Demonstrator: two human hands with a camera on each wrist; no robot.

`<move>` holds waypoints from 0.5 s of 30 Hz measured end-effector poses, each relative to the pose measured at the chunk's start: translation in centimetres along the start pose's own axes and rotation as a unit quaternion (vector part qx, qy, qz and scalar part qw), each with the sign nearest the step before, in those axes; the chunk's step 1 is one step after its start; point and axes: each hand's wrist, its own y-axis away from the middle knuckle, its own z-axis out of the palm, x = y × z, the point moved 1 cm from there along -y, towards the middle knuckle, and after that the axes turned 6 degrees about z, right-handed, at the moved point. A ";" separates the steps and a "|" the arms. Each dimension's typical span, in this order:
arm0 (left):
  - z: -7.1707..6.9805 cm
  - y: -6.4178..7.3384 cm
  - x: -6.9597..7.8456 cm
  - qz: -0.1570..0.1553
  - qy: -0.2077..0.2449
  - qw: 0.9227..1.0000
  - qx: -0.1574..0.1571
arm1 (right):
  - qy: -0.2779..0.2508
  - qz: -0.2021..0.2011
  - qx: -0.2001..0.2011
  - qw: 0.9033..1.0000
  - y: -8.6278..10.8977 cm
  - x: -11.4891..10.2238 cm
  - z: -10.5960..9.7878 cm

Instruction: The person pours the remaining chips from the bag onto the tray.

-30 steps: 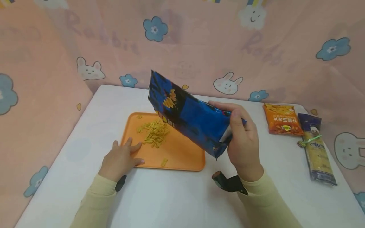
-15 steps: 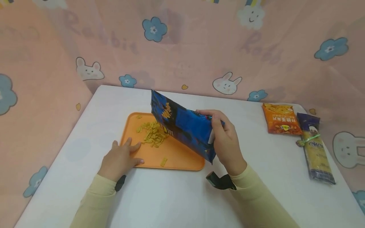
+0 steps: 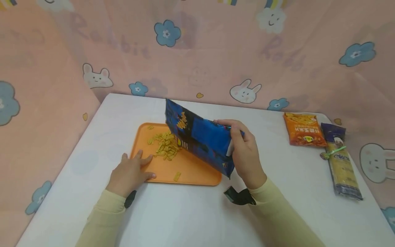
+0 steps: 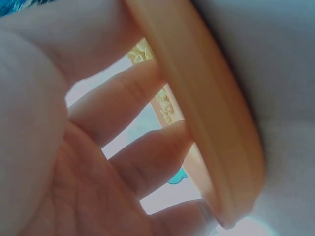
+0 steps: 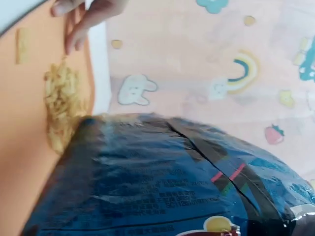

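My right hand (image 3: 248, 154) grips the blue snack bag (image 3: 203, 137) by its right end, thumb on the near face. Tilted down to the left, the bag hangs over an orange tray (image 3: 197, 171), and its printed back fills the lower right wrist view. A heap of yellow snack sticks (image 3: 166, 145) lies on the tray's left half, with one loose stick (image 3: 177, 176) near the front rim. At the tray's front left corner rests my left hand (image 3: 129, 173), fingers spread. Its fingertips touch the tray rim (image 4: 211, 113) in the left wrist view.
An orange snack packet (image 3: 304, 129) lies at the table's back right. Beside it is a long purple and yellow packet (image 3: 342, 164), with a green-sticked lollipop (image 3: 333, 152) across it. A pink patterned cloth (image 3: 197, 51) hangs behind the white table (image 3: 185, 212).
My right hand has moved left and lower with the snack bag, bringing its left end down close to the heap; it barely moved in the last half second. My left hand stayed put.
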 end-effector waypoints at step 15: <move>0.2 -0.1 0.0 0.006 0.005 1.000 0.007 | 0.001 -0.043 0.056 0.998 1.5 -2.4 -1.5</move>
